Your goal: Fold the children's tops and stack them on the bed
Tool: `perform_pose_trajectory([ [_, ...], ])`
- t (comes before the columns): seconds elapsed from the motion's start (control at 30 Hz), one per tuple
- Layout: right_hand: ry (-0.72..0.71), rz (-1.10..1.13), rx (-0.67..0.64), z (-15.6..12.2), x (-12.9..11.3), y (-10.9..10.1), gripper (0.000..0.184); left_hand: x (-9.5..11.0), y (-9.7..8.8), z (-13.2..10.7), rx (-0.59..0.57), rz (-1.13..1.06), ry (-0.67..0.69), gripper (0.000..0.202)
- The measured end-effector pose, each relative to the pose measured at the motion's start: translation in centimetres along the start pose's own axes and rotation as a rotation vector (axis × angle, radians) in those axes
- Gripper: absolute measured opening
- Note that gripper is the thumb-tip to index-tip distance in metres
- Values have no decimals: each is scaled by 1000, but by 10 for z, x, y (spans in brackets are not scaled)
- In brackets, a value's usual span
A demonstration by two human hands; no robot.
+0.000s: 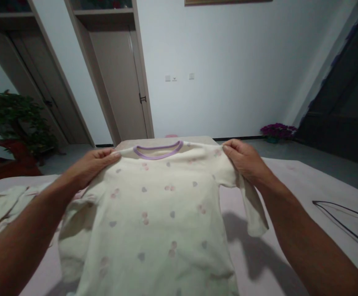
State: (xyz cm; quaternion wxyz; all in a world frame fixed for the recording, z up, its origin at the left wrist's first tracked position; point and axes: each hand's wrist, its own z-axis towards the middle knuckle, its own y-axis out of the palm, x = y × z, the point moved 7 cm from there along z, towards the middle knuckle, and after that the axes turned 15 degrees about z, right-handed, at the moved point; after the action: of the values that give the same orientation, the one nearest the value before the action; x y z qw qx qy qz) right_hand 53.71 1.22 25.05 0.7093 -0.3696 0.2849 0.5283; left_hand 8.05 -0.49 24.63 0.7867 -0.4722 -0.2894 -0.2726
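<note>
I hold up a small cream top (157, 213) with a purple neckband and faint pink and grey hearts. My left hand (91, 164) pinches its left shoulder, fingers closed on the cloth. At the other shoulder my right hand (243, 158) grips the fabric the same way. The garment hangs spread between both hands above the pale pink bed sheet (292, 185), and its short right sleeve dangles free.
More cream clothing (0, 209) lies on the bed at the left. A dark wire hanger (345, 222) rests on the sheet at the right. Beyond the bed stand a closed door (120, 86), a leafy plant (15, 119) and purple flowers (277, 130).
</note>
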Motion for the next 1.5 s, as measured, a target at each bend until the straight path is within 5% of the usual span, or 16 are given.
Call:
perform_pose_trajectory([
  [0.03, 40, -120, -50, 2, 23, 9, 19, -16, 35, -2, -235, 11, -60, 46],
  [0.1, 135, -340, -173, -1, 75, 29, 20, -47, 85, -5, -372, 82, -98, 45],
  [0.2, 301, -633, -286, -14, 147, 50, 27, -84, 138, -5, -342, 519, -7, 41],
  [0.33, 379, -719, -320, -25, 196, 66, 28, -116, 185, 0, -334, 684, -22, 32],
  [0.5, 415, -780, -325, -20, 217, 73, 30, -131, 204, 7, -299, 819, -55, 33],
  [0.63, 420, -801, -330, -25, 216, 73, 30, -121, 210, -1, -239, 883, -6, 32],
  [0.77, 285, -841, -371, -52, 190, 73, 58, -91, 232, -25, -218, 847, 236, 40],
  [0.9, 228, -844, -493, -90, 172, 70, 75, -76, 269, -54, -316, 856, 419, 50],
  [1.1, 361, -953, -493, -94, 196, 20, 66, -85, 287, -66, -368, 943, 371, 59],
  [1.27, 474, -1010, -228, -69, 221, -41, 50, -85, 286, -65, -362, 950, 379, 60],
  [1.5, 644, -474, -141, -72, 246, -59, 58, -83, 286, -66, -358, 960, 374, 59],
])
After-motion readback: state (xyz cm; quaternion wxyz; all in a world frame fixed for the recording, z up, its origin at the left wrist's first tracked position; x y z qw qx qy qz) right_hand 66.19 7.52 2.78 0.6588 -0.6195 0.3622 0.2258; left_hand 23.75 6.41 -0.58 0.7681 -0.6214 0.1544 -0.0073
